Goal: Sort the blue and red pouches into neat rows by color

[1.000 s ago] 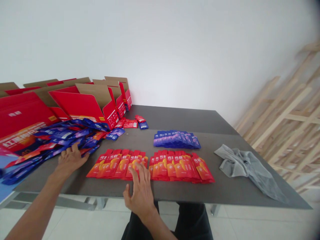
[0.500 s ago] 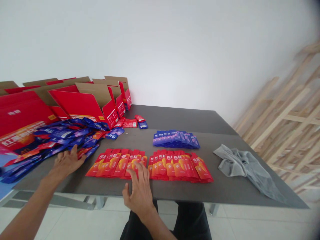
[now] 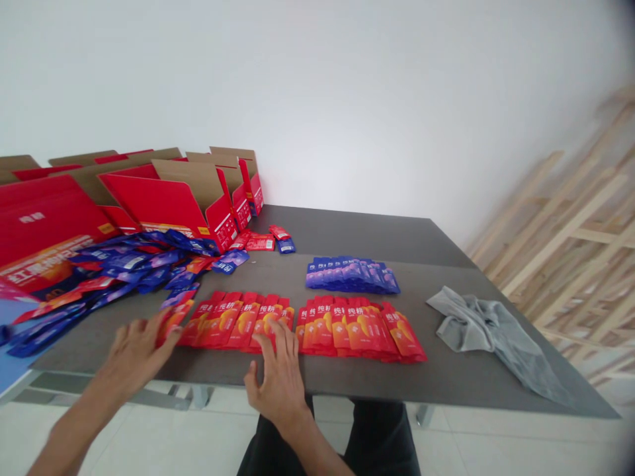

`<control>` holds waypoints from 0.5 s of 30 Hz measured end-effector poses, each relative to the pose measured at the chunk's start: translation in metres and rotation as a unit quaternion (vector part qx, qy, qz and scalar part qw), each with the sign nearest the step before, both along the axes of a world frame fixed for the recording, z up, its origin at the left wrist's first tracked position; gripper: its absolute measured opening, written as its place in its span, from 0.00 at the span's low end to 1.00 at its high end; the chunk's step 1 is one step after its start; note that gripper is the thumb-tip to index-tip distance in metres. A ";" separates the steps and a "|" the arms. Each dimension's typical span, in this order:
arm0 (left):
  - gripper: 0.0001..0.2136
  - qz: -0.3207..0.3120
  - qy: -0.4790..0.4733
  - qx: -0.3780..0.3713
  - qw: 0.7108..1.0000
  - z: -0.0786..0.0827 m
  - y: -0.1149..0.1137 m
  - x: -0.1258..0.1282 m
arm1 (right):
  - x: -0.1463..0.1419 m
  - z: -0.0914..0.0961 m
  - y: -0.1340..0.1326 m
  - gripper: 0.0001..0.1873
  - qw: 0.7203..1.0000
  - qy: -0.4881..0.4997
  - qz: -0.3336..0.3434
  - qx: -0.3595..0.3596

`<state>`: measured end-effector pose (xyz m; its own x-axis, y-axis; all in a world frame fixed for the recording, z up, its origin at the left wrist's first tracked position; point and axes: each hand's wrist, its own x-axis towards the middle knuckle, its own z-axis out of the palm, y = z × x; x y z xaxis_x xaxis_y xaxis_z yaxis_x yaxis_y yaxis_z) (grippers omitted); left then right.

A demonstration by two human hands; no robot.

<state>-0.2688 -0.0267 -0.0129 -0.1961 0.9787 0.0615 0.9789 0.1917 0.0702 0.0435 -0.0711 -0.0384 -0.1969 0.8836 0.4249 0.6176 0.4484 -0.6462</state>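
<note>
My left hand (image 3: pixel 141 347) is at the left end of a row of red packets (image 3: pixel 238 320), its thumb and fingers closed about one red packet (image 3: pixel 179 315). A blue packet (image 3: pixel 180 295) lies against that packet's far end. My right hand (image 3: pixel 278 377) has its fingers curved and apart, with the fingertips over the right end of this row; it grips nothing. Just right of it lies a second overlapping row of red packets (image 3: pixel 342 327). Behind that is a fanned group of blue packets (image 3: pixel 351 274).
A mixed heap of blue and red packets (image 3: pixel 133 261) lies at the left, before several open red cartons (image 3: pixel 163 201). A few loose packets (image 3: pixel 260 242) lie near the cartons. A grey cloth (image 3: pixel 476 324) is on the table's right; wooden frames (image 3: pixel 570 231) stand beyond.
My left hand has moved from the heap toward me and slightly right, bringing a red packet beside the row. My right hand has stayed nearly in place.
</note>
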 end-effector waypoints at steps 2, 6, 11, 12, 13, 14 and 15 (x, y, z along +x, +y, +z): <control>0.40 -0.036 -0.024 -0.009 0.999 0.008 0.005 0.033 | 0.000 0.000 0.000 0.29 1.000 0.002 0.000 0.001; 0.39 -0.036 -0.015 -0.029 0.999 0.016 0.020 0.068 | -0.001 -0.001 0.000 0.30 1.000 0.006 -0.010 0.014; 0.37 -0.009 0.038 -0.032 0.999 0.011 0.024 0.075 | -0.002 -0.005 0.001 0.30 1.000 0.007 -0.010 0.024; 0.37 -0.004 0.049 -0.029 0.998 0.011 0.023 0.076 | -0.002 -0.005 0.001 0.30 1.000 0.004 -0.010 0.023; 0.36 -0.001 0.060 -0.022 0.998 0.011 0.021 0.078 | -0.001 -0.005 0.000 0.30 1.000 0.000 -0.010 0.022; 0.36 0.000 0.070 -0.013 0.997 0.011 0.020 0.080 | -0.001 -0.005 0.000 0.30 1.000 -0.003 -0.010 0.021; 0.35 -0.003 0.079 -0.003 0.997 0.012 0.018 0.083 | -0.001 -0.004 0.000 0.30 1.000 -0.004 -0.010 0.019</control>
